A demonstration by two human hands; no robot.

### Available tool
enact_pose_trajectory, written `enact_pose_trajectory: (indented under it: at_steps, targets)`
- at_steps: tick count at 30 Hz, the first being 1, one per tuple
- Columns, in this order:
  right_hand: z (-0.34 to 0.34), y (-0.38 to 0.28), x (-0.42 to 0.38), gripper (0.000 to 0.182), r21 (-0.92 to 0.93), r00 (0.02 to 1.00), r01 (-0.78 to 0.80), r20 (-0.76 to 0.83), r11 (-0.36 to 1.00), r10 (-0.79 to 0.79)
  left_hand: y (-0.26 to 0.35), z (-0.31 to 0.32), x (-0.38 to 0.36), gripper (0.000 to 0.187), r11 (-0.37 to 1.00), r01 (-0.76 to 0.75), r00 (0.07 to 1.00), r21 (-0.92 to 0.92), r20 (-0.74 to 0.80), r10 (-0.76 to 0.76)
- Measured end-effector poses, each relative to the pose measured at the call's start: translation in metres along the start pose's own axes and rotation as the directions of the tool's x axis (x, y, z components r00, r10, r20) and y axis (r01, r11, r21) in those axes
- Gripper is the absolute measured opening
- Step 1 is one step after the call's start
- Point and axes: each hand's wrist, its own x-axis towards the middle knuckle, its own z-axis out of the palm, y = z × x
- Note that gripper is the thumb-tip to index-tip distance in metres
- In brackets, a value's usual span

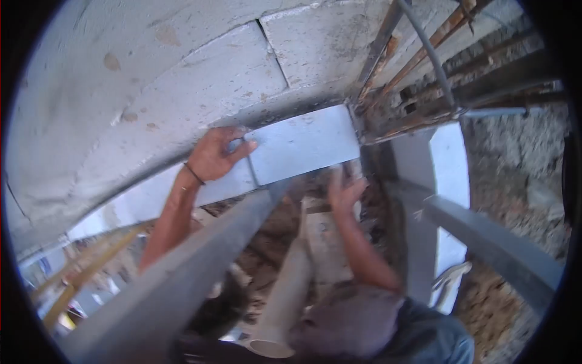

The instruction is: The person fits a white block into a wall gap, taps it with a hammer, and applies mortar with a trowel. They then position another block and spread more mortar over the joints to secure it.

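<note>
The largest thing before you is the big block wall (176, 103), rising across the top and left. A long grey beam (182, 261) slants up from the lower left, and a second beam (491, 233) crosses the lower right. Rusty bars (418, 57) meet at the upper right, above an upright pale panel (450, 182). At the foot of the wall runs a pale ledge (127, 209); at its right end, in the middle of your view, lies the white block (306, 142), left of the bars' lower end. Below it, a white pipe (282, 297) slants downward. Your left hand (215, 151) is at the block's left end, thumb and fingers apart, the thumb tip resting on its face. Your right hand (347, 193) is at the block's near edge, toward its right end, fingers pointing up; they blur, so you cannot tell whether they grip it. Smallest is the dark band (194, 174) around your left wrist.
</note>
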Motion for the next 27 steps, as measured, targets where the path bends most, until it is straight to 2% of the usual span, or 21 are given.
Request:
enact_pose_trajectory:
  at_steps: [1,2,3,4,6,7,10,13,15,22,25,27]
  targets:
    - [-0.009,0.012,-0.007,0.040,-0.165,0.996,0.085,-0.005,0.983,-0.087,-0.009,0.006,-0.001,0.048,0.997,-0.003,0.999,-0.073,-0.044,0.000]
    - [-0.016,0.021,-0.010,0.040,-0.321,0.984,0.174,0.012,0.931,-0.180,-0.010,0.002,0.004,0.048,0.998,0.004,1.000,-0.068,-0.006,-0.005]
    - [-0.026,0.021,-0.015,0.042,-0.414,0.996,-0.016,0.077,0.910,0.053,-0.008,0.001,0.004,0.046,0.996,0.034,0.999,-0.081,0.023,-0.033]
    - [-0.025,0.022,-0.024,0.042,-0.415,0.995,-0.036,0.073,0.909,0.073,-0.005,0.000,0.002,0.043,0.994,0.061,0.998,-0.092,0.039,-0.058]
    - [-0.019,0.030,-0.015,0.044,-0.070,0.998,-0.052,0.033,0.996,0.054,0.000,-0.001,0.004,0.038,0.991,0.044,0.999,-0.130,0.010,-0.043]
    - [-0.016,0.028,-0.013,0.046,0.007,0.999,-0.041,0.019,0.999,0.041,0.004,-0.002,0.003,0.036,0.992,0.004,1.000,-0.128,-0.005,-0.004]
    - [-0.012,0.004,-0.008,0.046,-0.005,0.999,-0.037,0.037,0.999,0.037,-0.002,0.002,0.005,0.033,0.985,-0.060,0.998,-0.162,-0.030,0.056]
    - [-0.015,0.013,-0.009,0.047,0.028,0.998,-0.025,0.065,0.999,0.023,-0.001,0.005,0.002,0.034,0.989,-0.069,0.994,-0.129,-0.093,0.057]
    - [-0.015,0.015,-0.011,0.047,0.053,0.996,-0.038,0.085,0.998,0.033,0.009,-0.002,0.002,0.036,0.987,0.013,1.000,-0.160,-0.003,-0.014]
    - [-0.015,0.010,-0.012,0.047,0.019,0.995,-0.059,0.087,0.998,0.057,0.000,0.003,0.003,0.038,0.985,0.020,1.000,-0.171,-0.018,-0.023]
    - [-0.014,0.007,-0.011,0.048,0.018,0.995,-0.055,0.084,0.998,0.054,0.003,0.003,0.005,0.037,0.981,0.069,0.998,-0.183,0.023,-0.066]
    - [-0.014,0.009,-0.012,0.048,0.022,0.994,-0.063,0.085,0.998,0.061,-0.001,0.006,0.005,0.051,0.974,0.019,0.997,-0.227,-0.064,-0.034]
